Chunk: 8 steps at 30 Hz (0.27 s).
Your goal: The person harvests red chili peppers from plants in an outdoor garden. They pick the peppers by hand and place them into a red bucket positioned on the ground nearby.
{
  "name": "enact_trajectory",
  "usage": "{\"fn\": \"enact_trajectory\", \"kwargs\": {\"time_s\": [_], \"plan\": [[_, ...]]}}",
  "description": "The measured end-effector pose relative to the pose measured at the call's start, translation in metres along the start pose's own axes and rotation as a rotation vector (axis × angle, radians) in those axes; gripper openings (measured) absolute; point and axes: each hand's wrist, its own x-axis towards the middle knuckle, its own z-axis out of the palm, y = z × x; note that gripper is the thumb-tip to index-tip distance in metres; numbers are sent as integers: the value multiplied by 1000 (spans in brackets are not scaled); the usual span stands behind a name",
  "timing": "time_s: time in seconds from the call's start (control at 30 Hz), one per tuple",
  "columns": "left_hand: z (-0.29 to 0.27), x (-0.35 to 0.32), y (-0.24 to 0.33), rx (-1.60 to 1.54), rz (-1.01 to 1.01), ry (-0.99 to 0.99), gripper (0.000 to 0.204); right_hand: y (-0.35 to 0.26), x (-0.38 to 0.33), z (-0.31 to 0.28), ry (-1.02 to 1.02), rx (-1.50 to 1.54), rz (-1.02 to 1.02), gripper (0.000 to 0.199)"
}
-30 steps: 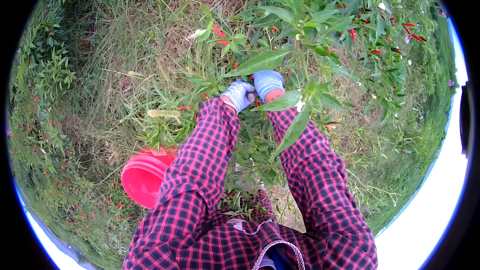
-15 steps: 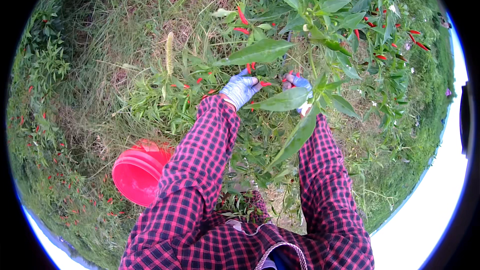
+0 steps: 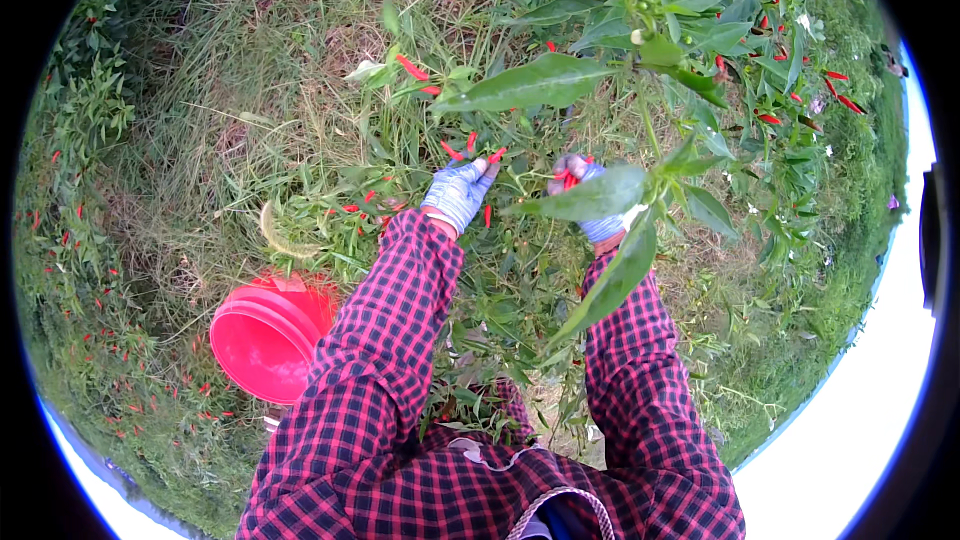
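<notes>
My left hand [image 3: 458, 196], in a pale blue-grey glove, is closed with thumb and fingertips pinching a red chili pepper [image 3: 497, 155]. More chilies [image 3: 452, 151] hang just beyond its fingertips. To the right, my right hand [image 3: 598, 202] wears a similar glove and is closed around several red chilies [image 3: 570, 180], which poke out between its fingers. A large green leaf [image 3: 590, 194] hides part of that hand. Both hands are in among the stems of a chili plant [image 3: 525, 230].
A pink-red bucket [image 3: 288, 312] lies tilted left of my left forearm, its mouth toward me. Tall chili branches [image 3: 650, 30] with white flowers and red fruit rise close at the right. Grass [image 3: 270, 60] covers the ground ahead, and further chili plants [image 3: 75, 220] line the left.
My left hand has shifted a little to the left, and the chilies near it have moved. The right hand has moved slightly left. The fuzzy grass head now bends lower.
</notes>
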Motion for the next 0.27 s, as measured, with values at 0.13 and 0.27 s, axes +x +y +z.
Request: {"fn": "enact_trajectory", "kwargs": {"time_s": [0.13,0.27], "plan": [[1,2,-22,96,154,28,18,1,0,1,18,-308,106,21],[-1,4,-34,119,188,47,17,7,-2,49,297,-558,151,17]]}}
